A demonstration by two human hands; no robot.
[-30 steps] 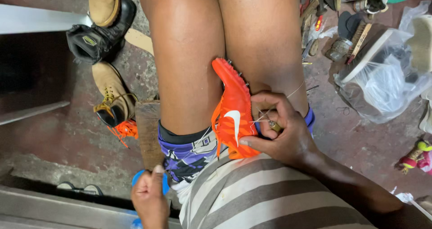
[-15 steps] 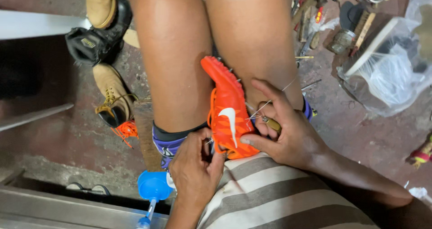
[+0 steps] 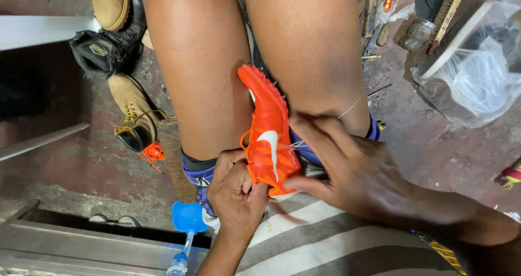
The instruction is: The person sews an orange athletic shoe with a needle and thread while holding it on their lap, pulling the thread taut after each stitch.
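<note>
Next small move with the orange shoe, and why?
Probably draw the thread taut with the right hand. A thin light strand runs from that hand up across the right knee, and it looks slack and curved. The left hand already grips the orange shoe, which is wedged between the knees, so it should stay put during the pull. No needle is visible, so this is a guess.
</note>
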